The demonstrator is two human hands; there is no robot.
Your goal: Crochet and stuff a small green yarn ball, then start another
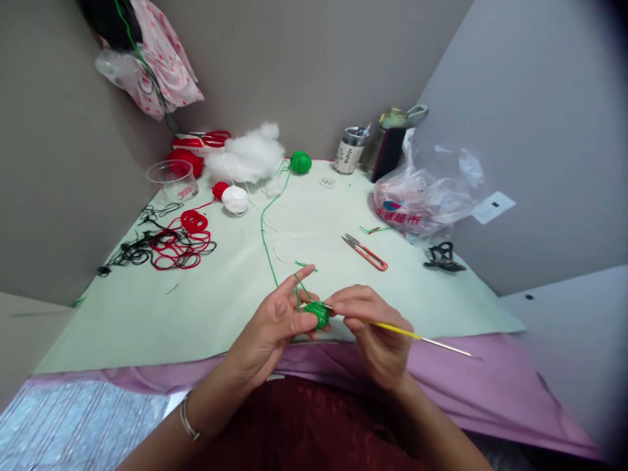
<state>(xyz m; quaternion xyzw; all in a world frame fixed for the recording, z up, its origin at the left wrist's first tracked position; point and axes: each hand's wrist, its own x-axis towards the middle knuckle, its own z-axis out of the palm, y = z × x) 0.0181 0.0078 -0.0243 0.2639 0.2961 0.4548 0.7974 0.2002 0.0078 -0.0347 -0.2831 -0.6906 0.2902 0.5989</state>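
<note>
My left hand [275, 330] pinches a small green crocheted piece [316, 315] between thumb and fingers, its index finger raised with green yarn [265, 239] running over it. That strand leads back across the table to a green yarn ball [301, 162]. My right hand [375, 333] grips a crochet hook [400, 330] with a yellow handle and metal ends. The hook's working tip meets the top edge of the green piece; the exact stitch is too small to make out. Just beyond the left fingertip lies a short green yarn scrap [307, 265].
Orange thread snips [366, 252] and a black hair claw [444, 257] lie to the right, before a plastic bag [422, 196]. Tangled red yarn [184, 245] and black yarn [130, 252] spread at left, near a clear cup [171, 183]. White stuffing [245, 156] and a pen can [349, 152] stand behind.
</note>
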